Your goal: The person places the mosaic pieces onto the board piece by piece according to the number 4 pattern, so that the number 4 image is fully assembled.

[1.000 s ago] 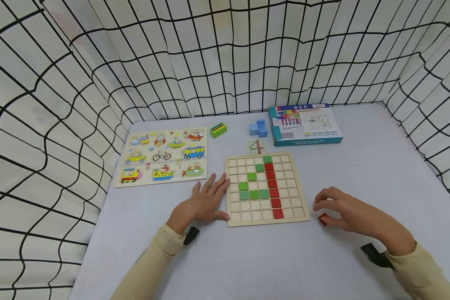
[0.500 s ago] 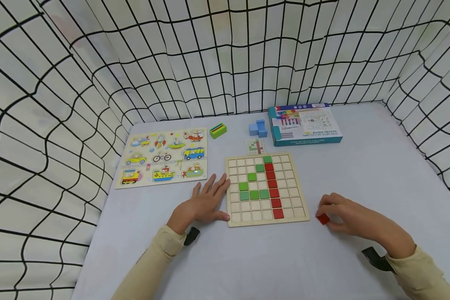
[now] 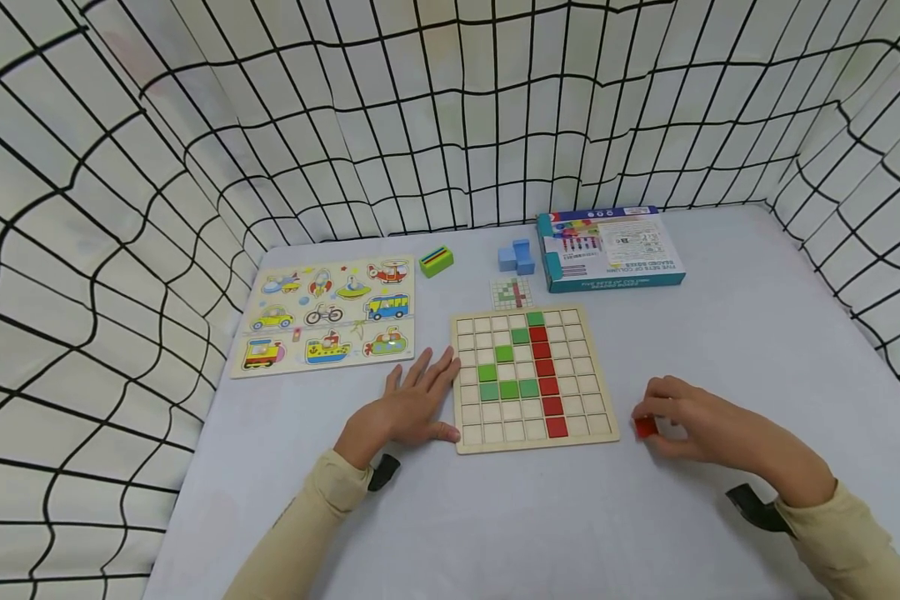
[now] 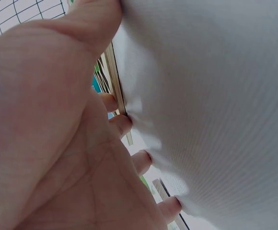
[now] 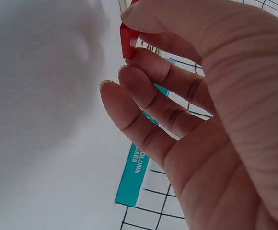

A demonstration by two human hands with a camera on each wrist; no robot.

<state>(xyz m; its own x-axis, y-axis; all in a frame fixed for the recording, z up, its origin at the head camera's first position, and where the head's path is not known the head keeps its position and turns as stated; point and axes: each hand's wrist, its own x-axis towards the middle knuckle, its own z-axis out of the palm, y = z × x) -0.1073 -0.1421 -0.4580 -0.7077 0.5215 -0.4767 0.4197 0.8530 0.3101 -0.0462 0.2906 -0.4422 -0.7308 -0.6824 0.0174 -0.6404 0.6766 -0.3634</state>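
A wooden grid board (image 3: pixel 492 434) lies mid-table, with a column of red tiles (image 3: pixel 547 386) and several green tiles (image 3: pixel 504 354) set in its squares. My left hand (image 3: pixel 407 408) rests flat with fingers spread, its fingertips and thumb at the board's left edge; the left wrist view shows the palm (image 4: pixel 96 177) and fingertips over the white cloth. To the right of the board, my right hand (image 3: pixel 708 425) pinches a red tile (image 3: pixel 646 427) between thumb and fingers. In the right wrist view that red tile (image 5: pixel 126 42) shows at the thumb tip, the other fingers loosely bent.
Behind the board lie a small pattern card (image 3: pixel 512 294) and blue blocks (image 3: pixel 517 257). A teal-edged box (image 3: pixel 612 250) stands at the back right. A vehicle puzzle board (image 3: pixel 322 317) and a green block (image 3: pixel 437 261) are at the left. Black netting (image 3: pixel 465 108) borders the table.
The right hand's fingers have turned the red tile slightly, near the same spot right of the board. The left hand has stayed in place, and the tiles on the board are unchanged.
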